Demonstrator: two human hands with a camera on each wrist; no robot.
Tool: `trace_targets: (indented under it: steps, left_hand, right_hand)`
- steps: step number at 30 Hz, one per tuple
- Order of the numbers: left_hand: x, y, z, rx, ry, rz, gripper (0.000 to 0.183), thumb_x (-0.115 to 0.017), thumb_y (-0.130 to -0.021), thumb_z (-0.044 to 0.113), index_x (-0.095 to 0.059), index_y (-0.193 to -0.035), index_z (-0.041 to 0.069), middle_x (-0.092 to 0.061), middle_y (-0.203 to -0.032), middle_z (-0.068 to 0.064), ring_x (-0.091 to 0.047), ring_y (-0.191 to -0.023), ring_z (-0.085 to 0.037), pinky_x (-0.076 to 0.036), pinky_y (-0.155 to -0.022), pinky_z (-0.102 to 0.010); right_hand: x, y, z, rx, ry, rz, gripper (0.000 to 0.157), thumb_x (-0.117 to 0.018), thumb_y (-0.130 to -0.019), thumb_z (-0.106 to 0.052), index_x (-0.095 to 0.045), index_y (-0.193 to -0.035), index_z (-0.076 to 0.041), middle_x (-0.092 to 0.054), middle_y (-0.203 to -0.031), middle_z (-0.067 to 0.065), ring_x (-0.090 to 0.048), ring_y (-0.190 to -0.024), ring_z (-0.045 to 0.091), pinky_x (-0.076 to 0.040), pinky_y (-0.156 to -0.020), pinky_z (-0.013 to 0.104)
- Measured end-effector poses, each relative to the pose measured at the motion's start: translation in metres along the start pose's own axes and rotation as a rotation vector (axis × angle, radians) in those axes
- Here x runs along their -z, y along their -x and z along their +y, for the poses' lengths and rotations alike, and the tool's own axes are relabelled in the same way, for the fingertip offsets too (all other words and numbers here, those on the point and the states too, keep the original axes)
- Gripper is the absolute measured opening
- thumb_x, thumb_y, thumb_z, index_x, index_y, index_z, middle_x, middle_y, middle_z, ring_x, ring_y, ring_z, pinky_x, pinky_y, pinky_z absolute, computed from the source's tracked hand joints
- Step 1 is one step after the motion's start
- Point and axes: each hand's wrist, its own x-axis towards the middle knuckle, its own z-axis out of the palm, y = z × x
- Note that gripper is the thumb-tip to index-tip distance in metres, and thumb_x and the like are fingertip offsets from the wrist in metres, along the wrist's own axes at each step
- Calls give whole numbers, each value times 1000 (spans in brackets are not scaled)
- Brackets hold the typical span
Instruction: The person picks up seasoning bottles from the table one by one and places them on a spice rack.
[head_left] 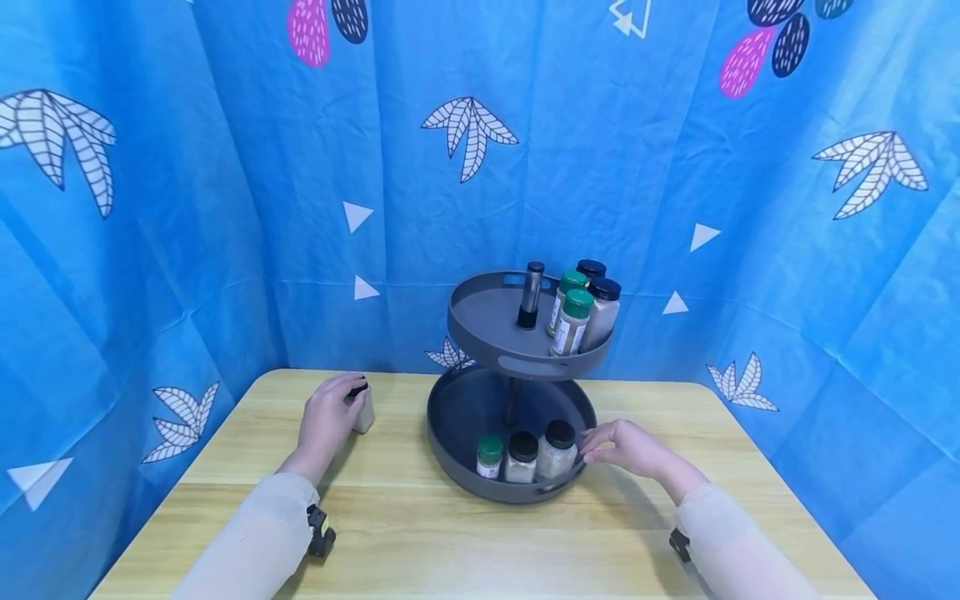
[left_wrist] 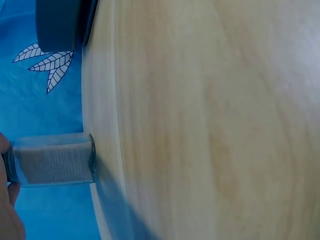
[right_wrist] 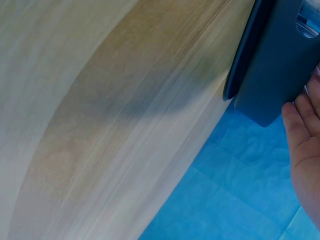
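Note:
At the table's far left, my left hand (head_left: 327, 414) pinches the dark cap of a glass spice jar (head_left: 364, 412). In the left wrist view the jar (left_wrist: 55, 160) is square-sided, with pale brown contents, its base close over the wood. My right hand (head_left: 621, 447) touches the right rim of a grey two-tier rotating tray's lower tier (head_left: 457, 467); the right wrist view shows its fingers (right_wrist: 295, 122) nearly straight along the outer wall (right_wrist: 272, 75). A green-capped jar (head_left: 490, 456) and two black-capped jars (head_left: 521, 457) stand at the front of that tier.
The upper tier (head_left: 480, 321) carries a dark slim grinder (head_left: 531, 296) plus several green- and black-capped jars (head_left: 572, 321) at its right. Blue patterned curtain (head_left: 315, 167) encloses the back and sides of the wooden table (head_left: 420, 550).

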Motion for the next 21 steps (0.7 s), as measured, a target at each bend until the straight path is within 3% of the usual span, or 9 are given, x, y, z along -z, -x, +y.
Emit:
trace_targets:
  steps: [12, 21]
  left_hand:
    - [4, 4, 3, -41, 9, 11, 24, -75, -89, 9, -75, -113, 4, -70, -120, -14, -63, -115, -36, -50, -99, -53]
    - [6, 10, 18, -95, 44, 17, 23, -76, -87, 8, -76, -110, 5, -72, -117, -13, -65, -112, -33, -53, -96, -51]
  right_hand:
    - [0, 0, 2, 12, -21, 2, 12, -74, -90, -21, -80, -96, -13, -72, -117, 15, -65, -114, 37, -47, -100, 57]
    - [-1, 0, 4, 22, -33, 12, 11, -75, -90, -19, -81, -96, -12, -72, -116, 15, -65, -114, 38, -48, -100, 57]
